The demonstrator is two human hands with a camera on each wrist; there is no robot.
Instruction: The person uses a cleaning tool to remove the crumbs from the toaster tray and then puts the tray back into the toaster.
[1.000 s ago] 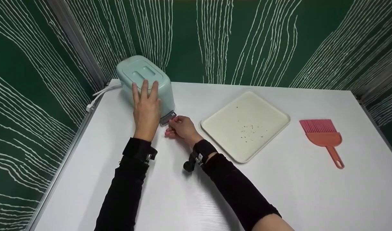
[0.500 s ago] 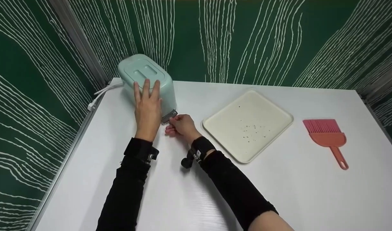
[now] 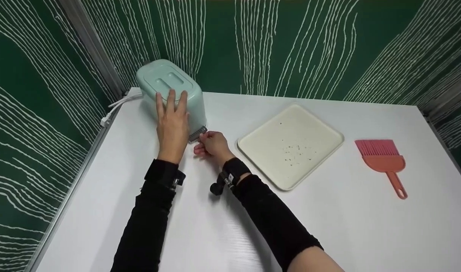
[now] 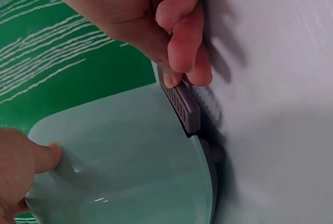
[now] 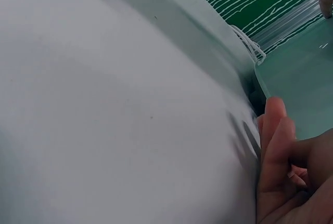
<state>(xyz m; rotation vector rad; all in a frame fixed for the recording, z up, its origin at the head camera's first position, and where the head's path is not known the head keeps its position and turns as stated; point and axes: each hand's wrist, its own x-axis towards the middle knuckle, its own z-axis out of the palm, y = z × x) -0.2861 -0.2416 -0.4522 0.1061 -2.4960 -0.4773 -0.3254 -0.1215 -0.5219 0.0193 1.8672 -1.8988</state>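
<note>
A mint-green toaster with a lid with two recesses stands at the table's back left. My left hand rests on it, fingers straight over the lid's near edge; its thumb lies on the toaster's end face in the left wrist view. At the bottom of that end is a grey ribbed crumb tray, sitting close against the body. My right hand pinches the tray's outer edge between thumb and forefinger, its other fingers loosely curled. In the right wrist view, the right hand hides the tray.
A cream tray with scattered dark crumbs lies right of the hands. Farther right is a pink-bristled brush with an orange handle. A white cord and plug hang at the table's left edge. Green walls stand behind and left.
The crumb tray stands out less from the toaster's end than a second ago, and my right hand has moved slightly toward the toaster with it. The left hand stays on the toaster.
</note>
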